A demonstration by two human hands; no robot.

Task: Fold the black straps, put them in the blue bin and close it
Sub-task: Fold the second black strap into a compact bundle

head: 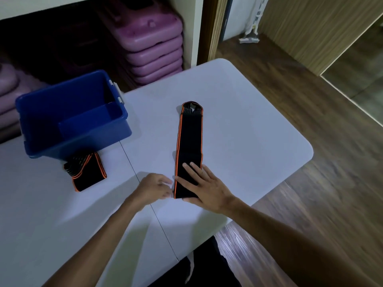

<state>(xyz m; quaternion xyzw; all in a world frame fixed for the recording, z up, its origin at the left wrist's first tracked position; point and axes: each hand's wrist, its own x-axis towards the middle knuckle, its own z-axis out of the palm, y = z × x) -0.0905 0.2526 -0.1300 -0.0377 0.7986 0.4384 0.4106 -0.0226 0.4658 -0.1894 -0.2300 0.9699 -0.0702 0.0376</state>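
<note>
2 bare forearms, no sleeves, dark clothing below

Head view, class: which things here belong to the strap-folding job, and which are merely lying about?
Belongs to the job:
long strap, under the right hand
folded strap
blue bin, open
left hand

Just lying about:
purple steps
white table
</note>
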